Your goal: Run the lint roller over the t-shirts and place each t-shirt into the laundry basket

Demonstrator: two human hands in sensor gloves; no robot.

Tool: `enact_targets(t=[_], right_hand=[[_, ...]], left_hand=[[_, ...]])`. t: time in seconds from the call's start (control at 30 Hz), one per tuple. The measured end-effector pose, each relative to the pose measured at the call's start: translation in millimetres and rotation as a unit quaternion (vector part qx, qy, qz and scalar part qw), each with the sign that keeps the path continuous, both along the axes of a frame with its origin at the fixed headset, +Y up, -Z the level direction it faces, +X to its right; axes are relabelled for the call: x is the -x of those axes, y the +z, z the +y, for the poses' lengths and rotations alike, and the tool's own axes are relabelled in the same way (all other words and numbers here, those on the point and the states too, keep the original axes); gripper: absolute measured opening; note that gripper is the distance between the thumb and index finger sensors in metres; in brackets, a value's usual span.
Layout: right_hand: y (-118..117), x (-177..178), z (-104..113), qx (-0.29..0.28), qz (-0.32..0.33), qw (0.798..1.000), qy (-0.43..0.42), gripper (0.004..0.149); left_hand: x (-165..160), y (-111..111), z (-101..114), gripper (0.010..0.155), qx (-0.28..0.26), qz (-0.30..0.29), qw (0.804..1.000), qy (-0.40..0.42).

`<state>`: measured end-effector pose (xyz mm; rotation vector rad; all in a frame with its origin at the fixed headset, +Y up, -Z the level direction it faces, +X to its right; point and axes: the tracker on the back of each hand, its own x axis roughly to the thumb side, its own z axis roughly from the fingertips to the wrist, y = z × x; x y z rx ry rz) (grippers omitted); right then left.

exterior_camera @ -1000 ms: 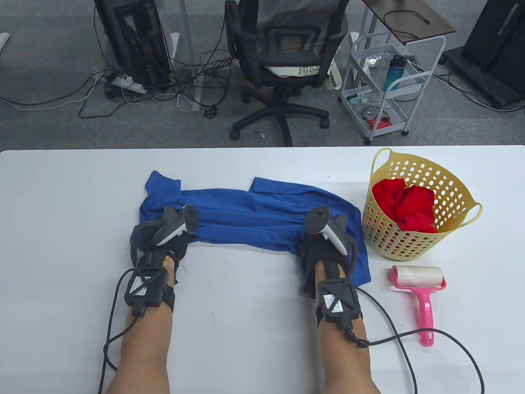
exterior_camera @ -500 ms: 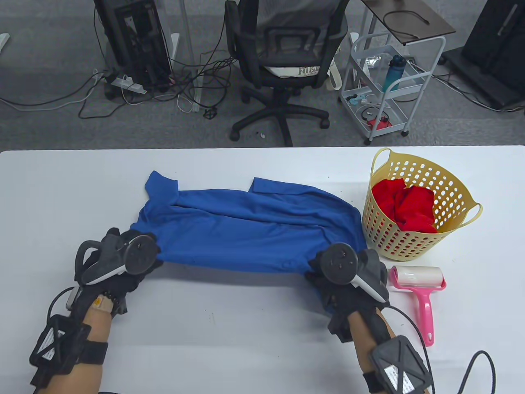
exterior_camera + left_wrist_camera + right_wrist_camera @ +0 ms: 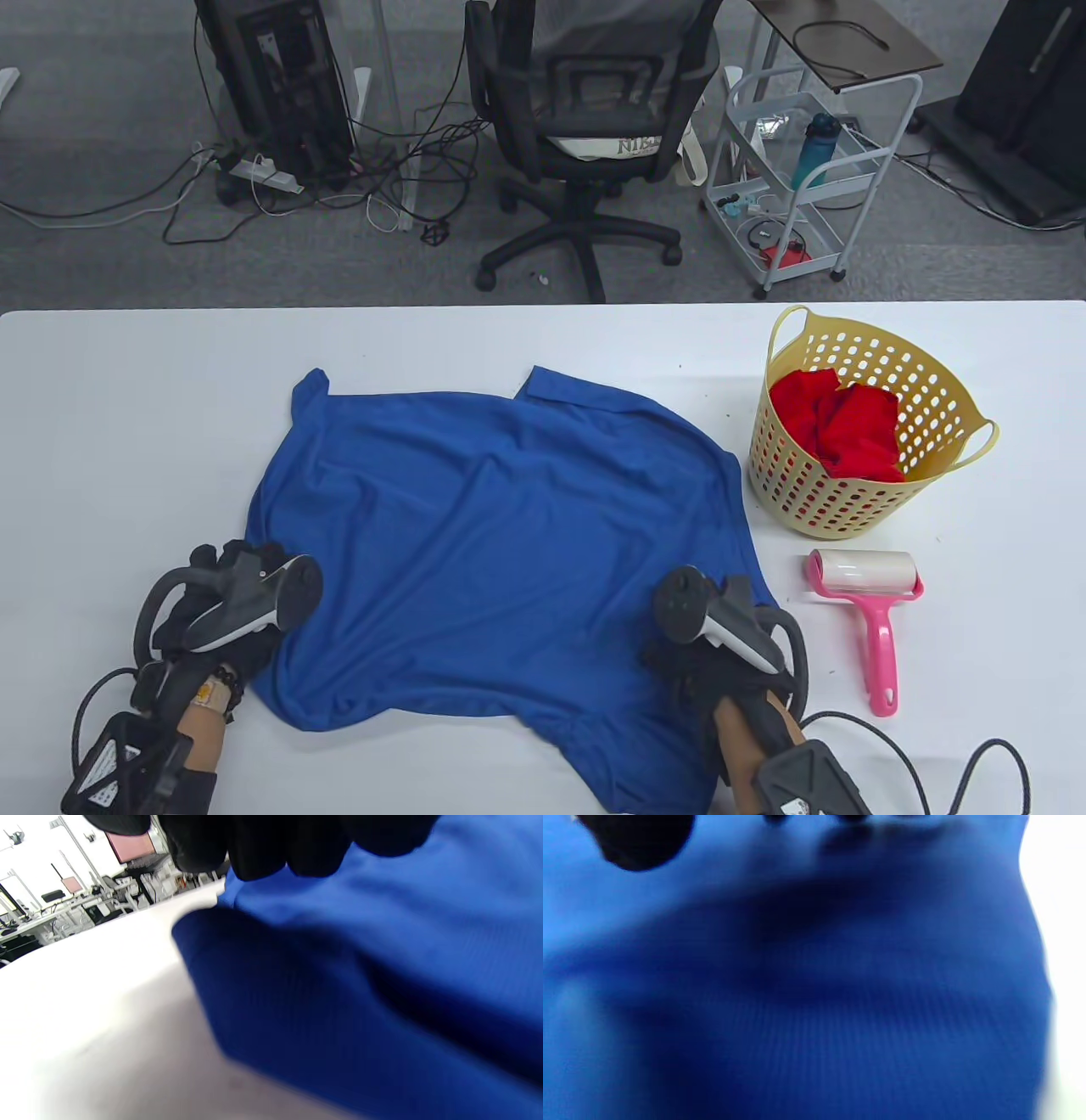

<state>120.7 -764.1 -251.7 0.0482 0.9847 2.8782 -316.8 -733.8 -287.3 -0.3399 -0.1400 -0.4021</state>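
Observation:
A blue t-shirt [image 3: 501, 543] lies spread across the middle of the white table [image 3: 127, 424], collar at the far side and hem towards me. My left hand [image 3: 225, 611] grips its near left edge; in the left wrist view the curled fingers [image 3: 263, 844] pinch a fold of the blue t-shirt [image 3: 360, 984]. My right hand [image 3: 691, 654] holds the near right part, and blurred blue t-shirt [image 3: 814, 984] fills the right wrist view. The pink lint roller [image 3: 870, 603] lies untouched on the table to the right of that hand. A red t-shirt [image 3: 836, 420] sits inside the yellow laundry basket [image 3: 857, 501].
Glove cables [image 3: 933, 755] trail over the table's near right corner. Beyond the far table edge stand an office chair [image 3: 585, 127], a white trolley [image 3: 797, 170] and computer towers with floor cables.
Both hands pulled the shirt's hem towards me, unfolding it from a bunched strip into a wide spread. The hands dropped lower and nearer the table's front edge.

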Motion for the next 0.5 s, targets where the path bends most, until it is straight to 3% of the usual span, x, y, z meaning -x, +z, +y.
enact_targets(t=[0.03,0.13,0.27,0.33,0.4,0.47,0.5], right_hand=[[0,3,-9,0.033,0.004,0.999,0.011,0.100],[-10,-8,-8,0.006,-0.004,1.000,0.012,0.101],[-15,-36,-10,0.023,-0.055,0.998,-0.015,0.101],[-14,-42,-7,0.011,-0.062,0.998,-0.009,0.099],[-13,-44,-1,-0.012,-0.061,0.998,0.005,0.096],[-11,-41,6,-0.051,-0.055,0.997,0.018,0.089],[-10,-39,9,-0.063,-0.048,0.997,0.020,0.088]], left_hand=[[3,0,-6,0.067,0.016,-0.001,1.000,-0.007],[22,0,-11,0.067,0.101,0.083,0.990,-0.053],[46,4,4,0.048,0.116,0.153,0.978,-0.078],[57,7,11,0.051,0.100,0.183,0.974,-0.089],[61,8,20,0.051,0.038,0.211,0.972,-0.094],[52,9,22,0.054,-0.029,0.184,0.979,-0.078],[44,8,19,0.056,-0.027,0.144,0.987,-0.057]])
